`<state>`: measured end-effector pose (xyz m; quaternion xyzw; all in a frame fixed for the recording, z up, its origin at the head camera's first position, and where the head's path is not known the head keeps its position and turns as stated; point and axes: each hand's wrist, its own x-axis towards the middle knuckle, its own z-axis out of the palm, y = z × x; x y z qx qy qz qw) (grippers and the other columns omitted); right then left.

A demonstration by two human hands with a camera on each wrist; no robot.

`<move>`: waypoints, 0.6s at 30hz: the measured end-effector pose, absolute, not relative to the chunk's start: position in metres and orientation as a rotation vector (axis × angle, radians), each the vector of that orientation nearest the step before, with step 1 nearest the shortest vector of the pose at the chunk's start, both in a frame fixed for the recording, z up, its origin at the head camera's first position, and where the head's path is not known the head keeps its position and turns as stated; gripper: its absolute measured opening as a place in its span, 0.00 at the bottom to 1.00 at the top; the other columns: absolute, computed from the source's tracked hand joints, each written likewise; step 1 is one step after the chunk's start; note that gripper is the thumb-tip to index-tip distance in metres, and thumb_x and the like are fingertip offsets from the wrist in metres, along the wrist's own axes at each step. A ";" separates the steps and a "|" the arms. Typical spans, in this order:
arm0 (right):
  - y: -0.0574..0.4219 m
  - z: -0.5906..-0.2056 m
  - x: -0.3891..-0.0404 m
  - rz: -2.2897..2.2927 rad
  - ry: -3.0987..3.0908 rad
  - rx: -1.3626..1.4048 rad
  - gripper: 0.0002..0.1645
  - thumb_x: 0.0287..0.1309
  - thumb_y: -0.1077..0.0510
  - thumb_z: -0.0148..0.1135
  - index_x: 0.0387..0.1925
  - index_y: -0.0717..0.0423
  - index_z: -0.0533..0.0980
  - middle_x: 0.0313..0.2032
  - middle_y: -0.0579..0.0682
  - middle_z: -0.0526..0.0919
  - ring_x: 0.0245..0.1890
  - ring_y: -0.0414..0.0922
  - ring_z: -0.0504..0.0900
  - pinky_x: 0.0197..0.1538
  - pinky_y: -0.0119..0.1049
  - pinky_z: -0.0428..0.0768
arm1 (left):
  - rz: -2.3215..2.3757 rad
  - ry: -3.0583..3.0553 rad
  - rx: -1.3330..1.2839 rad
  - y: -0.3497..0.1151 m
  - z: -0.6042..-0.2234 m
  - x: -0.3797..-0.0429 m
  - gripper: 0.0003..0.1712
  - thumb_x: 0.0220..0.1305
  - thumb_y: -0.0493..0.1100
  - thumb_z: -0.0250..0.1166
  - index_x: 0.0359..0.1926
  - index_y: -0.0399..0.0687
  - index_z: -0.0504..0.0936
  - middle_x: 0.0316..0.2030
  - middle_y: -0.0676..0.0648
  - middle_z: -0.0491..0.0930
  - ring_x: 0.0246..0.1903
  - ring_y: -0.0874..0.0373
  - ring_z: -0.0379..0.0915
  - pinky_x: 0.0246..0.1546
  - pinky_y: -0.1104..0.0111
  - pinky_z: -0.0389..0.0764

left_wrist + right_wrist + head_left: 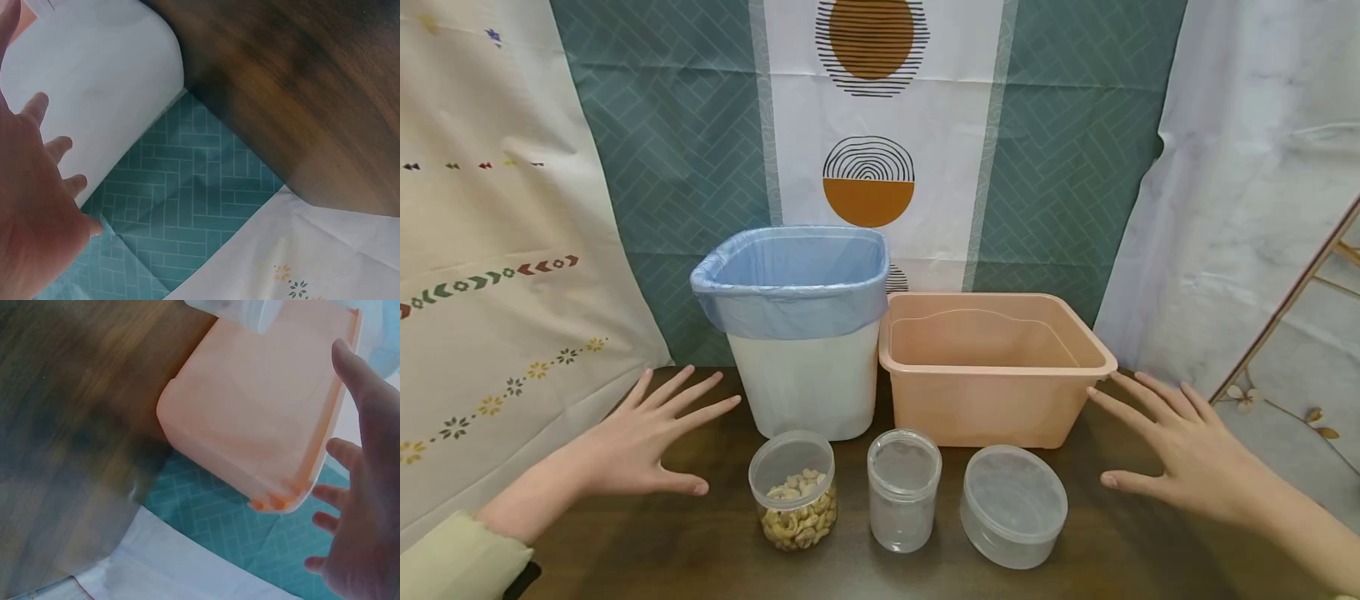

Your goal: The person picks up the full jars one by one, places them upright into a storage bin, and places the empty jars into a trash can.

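While both forearms [542, 492] are slanting in from the sides, the left hand [632, 446] is hovering above the table [647, 550] left of the lined bin [805, 387], its fingers [707, 414] spread wide and straight; the right hand [1183, 454] is mirroring it near the right end of the peach tub [985, 408], fingers likewise splayed. Between the hands, the jar of nuts [801, 500], the narrow jar [904, 504] and the wide container [1013, 508] are standing in a row before bin and tub
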<state>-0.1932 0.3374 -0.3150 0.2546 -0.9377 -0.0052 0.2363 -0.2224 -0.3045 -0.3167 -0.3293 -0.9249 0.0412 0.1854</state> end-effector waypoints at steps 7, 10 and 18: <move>0.333 -0.306 -0.203 0.034 -2.460 0.719 0.55 0.42 0.35 0.76 0.72 0.38 0.63 0.69 0.53 0.67 0.65 0.57 0.63 0.68 0.56 0.54 | 0.084 -2.620 -0.922 -0.303 -0.318 -0.220 0.54 0.50 0.79 0.61 0.76 0.70 0.57 0.78 0.50 0.50 0.78 0.62 0.18 0.70 0.53 0.12; 0.331 -0.304 -0.209 0.080 -2.415 0.732 0.54 0.40 0.39 0.78 0.70 0.40 0.66 0.66 0.55 0.70 0.62 0.58 0.68 0.60 0.57 0.63 | 0.062 -2.619 -0.921 -0.302 -0.318 -0.219 0.54 0.50 0.79 0.62 0.75 0.69 0.58 0.78 0.50 0.50 0.78 0.61 0.20 0.71 0.53 0.13; 0.327 -0.305 -0.227 0.135 -2.299 0.786 0.47 0.37 0.51 0.80 0.65 0.44 0.73 0.58 0.53 0.77 0.55 0.53 0.74 0.54 0.47 0.68 | 0.026 -2.596 -0.945 -0.299 -0.321 -0.218 0.54 0.50 0.78 0.63 0.75 0.68 0.58 0.78 0.50 0.51 0.78 0.61 0.20 0.72 0.53 0.15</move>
